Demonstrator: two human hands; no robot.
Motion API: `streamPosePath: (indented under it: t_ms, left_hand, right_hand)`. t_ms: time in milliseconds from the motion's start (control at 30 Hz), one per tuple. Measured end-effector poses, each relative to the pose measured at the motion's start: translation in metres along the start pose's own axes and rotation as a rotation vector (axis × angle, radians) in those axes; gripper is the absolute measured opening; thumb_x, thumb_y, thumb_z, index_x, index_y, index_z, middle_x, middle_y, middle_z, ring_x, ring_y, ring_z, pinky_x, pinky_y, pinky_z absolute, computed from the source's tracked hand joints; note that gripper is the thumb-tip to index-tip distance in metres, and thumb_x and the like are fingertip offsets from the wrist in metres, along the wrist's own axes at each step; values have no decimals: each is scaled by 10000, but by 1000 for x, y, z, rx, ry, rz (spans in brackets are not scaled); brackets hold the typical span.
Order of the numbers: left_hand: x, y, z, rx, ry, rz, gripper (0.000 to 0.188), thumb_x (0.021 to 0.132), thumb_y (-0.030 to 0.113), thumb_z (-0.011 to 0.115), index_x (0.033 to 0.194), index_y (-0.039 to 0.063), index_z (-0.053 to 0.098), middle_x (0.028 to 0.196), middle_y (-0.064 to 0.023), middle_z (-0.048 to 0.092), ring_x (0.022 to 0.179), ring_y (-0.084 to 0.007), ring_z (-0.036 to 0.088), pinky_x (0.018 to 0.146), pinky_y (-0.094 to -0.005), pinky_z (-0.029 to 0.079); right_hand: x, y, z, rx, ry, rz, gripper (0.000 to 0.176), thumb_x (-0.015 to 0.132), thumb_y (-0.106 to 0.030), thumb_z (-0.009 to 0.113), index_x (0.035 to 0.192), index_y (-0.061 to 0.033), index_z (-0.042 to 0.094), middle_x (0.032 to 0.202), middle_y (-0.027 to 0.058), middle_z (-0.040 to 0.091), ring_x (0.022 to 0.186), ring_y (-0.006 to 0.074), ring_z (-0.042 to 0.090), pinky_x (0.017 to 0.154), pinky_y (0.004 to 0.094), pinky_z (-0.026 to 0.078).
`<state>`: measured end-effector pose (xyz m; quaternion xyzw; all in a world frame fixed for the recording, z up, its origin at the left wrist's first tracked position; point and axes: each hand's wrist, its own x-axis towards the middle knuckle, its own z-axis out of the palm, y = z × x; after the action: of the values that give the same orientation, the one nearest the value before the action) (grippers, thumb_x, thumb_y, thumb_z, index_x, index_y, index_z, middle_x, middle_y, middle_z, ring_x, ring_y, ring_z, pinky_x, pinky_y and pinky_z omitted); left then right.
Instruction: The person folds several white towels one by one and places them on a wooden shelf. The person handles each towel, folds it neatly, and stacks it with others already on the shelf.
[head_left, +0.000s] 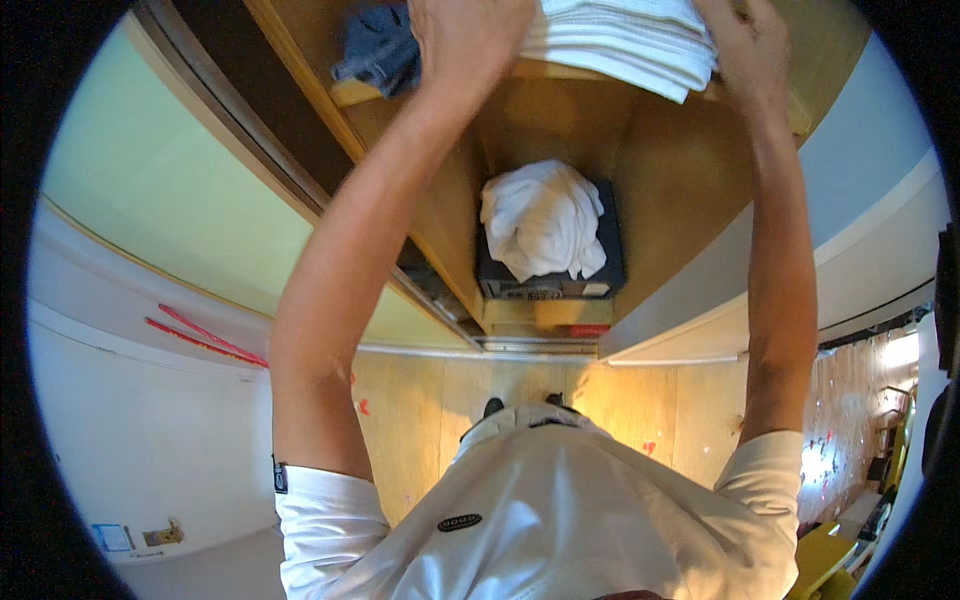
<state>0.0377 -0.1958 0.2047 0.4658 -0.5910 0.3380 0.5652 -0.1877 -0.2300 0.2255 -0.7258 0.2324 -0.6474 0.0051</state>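
A stack of folded white cloths (622, 45) lies on a wooden shelf (559, 71) at the top of the view. Beside its left edge is my left hand (476, 30), its fingers cut off by the frame's top. My right hand (750, 45) is at the stack's right edge, fingers bent; whether it grips the cloth is unclear. Dark blue-grey folded fabric (379, 49) sits on the shelf just left of my left hand. Lower in the cabinet, a crumpled white cloth (544, 221) rests on a black box (551, 289).
Wooden cabinet side panels (675, 187) stand on both sides of the lower compartment. A pale green sliding door (180, 202) is at the left, with red strips (206, 337) below it. A red item (590, 330) lies at the cabinet's base. Scraps dot the wooden floor (675, 405).
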Motion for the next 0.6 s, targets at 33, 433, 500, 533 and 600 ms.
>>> streamPosePath:
  t_ms: [33, 433, 500, 533, 600]
  left_hand:
    - [3, 13, -1, -54, 1, -15, 302, 832, 200, 538, 929, -60, 657, 1123, -285, 562, 1040, -423, 514, 913, -458, 413]
    - [13, 20, -9, -30, 112, 331, 266, 826, 149, 591, 1028, -16, 642, 1086, -227, 603, 1016, -404, 552, 900, -442, 436]
    - [25, 37, -11, -124, 71, 371, 306, 825, 154, 598, 1065, -36, 605, 1078, -253, 591, 1008, -425, 549, 894, -452, 438]
    - [30, 47, -17, -168, 24, 373, 337, 821, 166, 609, 1094, -31, 592, 1064, -256, 594, 1009, -422, 550, 884, -450, 444]
    - [36, 61, -29, -248, -158, 338, 413, 807, 227, 642, 1118, -34, 566, 995, -253, 605, 971, -402, 573, 833, -449, 465]
  right_hand:
    - [-3, -5, -9, -65, -167, -59, 246, 866, -152, 589, 1056, -2, 630, 933, 92, 610, 884, 226, 572, 825, 326, 445]
    - [-39, -6, -13, 188, -4, 178, 244, 855, -160, 645, 1067, -38, 640, 1077, 113, 639, 1014, 189, 578, 885, 294, 440]
    - [-40, -7, -19, 264, 30, 244, 279, 864, -170, 639, 1110, -40, 622, 1087, 100, 626, 1023, 166, 569, 874, 271, 442]
    - [-37, -7, -17, 285, 58, 200, 299, 875, -180, 627, 1140, -43, 609, 1093, 88, 613, 1019, 153, 563, 857, 254, 443]
    - [-34, -22, -13, 358, 151, 286, 328, 878, -187, 623, 1169, -39, 597, 1067, 57, 613, 966, 122, 573, 797, 220, 458]
